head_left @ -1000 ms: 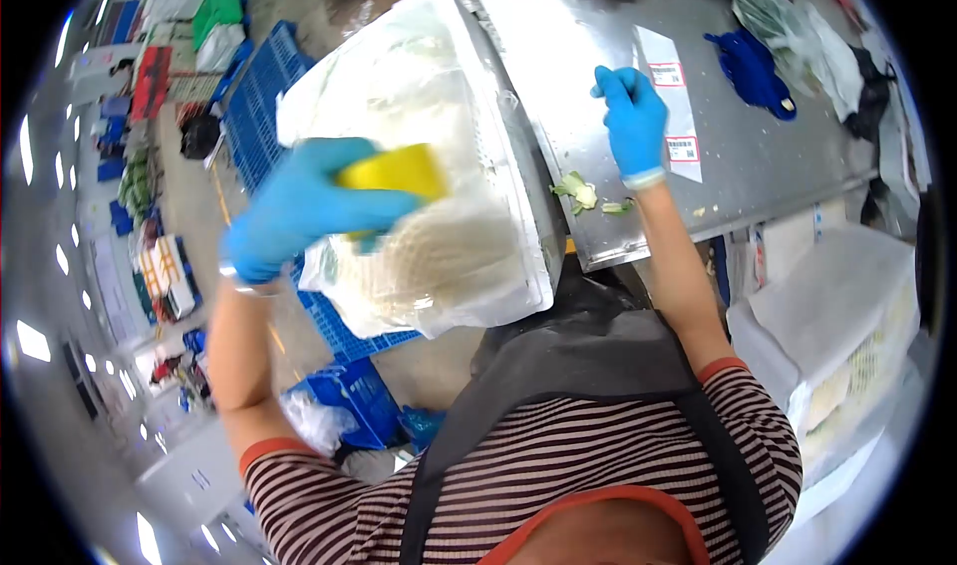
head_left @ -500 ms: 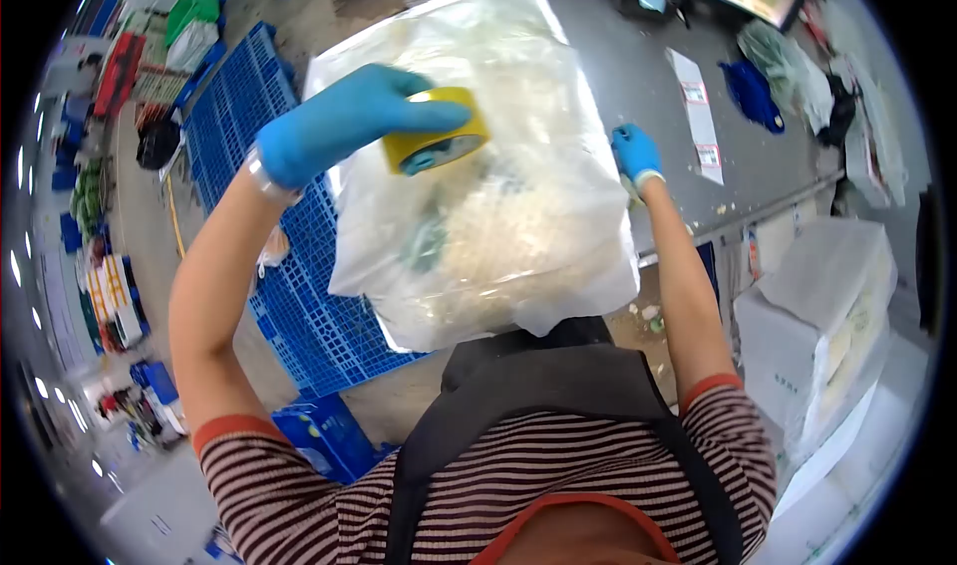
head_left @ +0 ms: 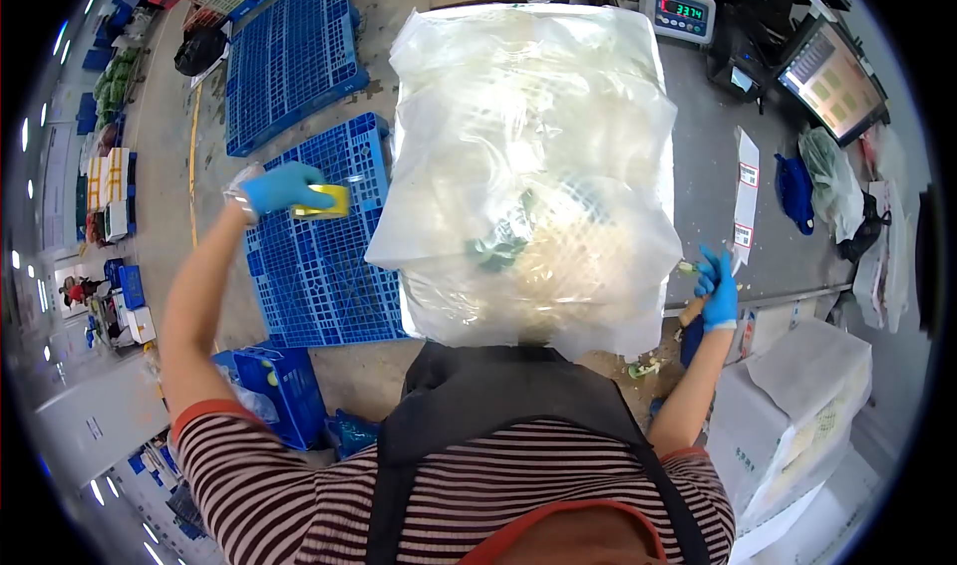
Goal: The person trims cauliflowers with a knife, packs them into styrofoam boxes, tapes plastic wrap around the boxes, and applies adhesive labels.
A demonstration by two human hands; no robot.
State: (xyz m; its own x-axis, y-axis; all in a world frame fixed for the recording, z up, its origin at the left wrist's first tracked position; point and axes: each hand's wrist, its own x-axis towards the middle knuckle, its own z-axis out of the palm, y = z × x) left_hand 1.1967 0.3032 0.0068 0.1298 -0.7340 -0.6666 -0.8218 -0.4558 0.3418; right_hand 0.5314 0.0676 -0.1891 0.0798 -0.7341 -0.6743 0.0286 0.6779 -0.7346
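Note:
A yellow roll of tape (head_left: 329,202) is in my left hand (head_left: 282,190), its blue-gloved fingers closed on it above the blue pallet. In front of me a white foam box (head_left: 404,311) is heaped with pale contents under a clear plastic sheet (head_left: 518,127); some green shows through. My right hand (head_left: 718,288), also in a blue glove, is over the table edge to the right of the box. Its fingers are loosely bent and apart, with nothing visible in them. Beside its fingertips lies the lower end of a white label strip (head_left: 747,191).
A scale (head_left: 678,12) and a monitor (head_left: 832,77) stand at the back right. Blue cloth (head_left: 794,194) and plastic bags (head_left: 832,181) lie on the grey table. Blue pallets (head_left: 299,52) cover the floor at left. A wrapped white box (head_left: 788,406) stands at lower right.
My left hand has swung left with the tape roll, off the plastic-covered box and over the pallet. My right hand's fingers have opened and now sit near the label strip's end. The view has shifted.

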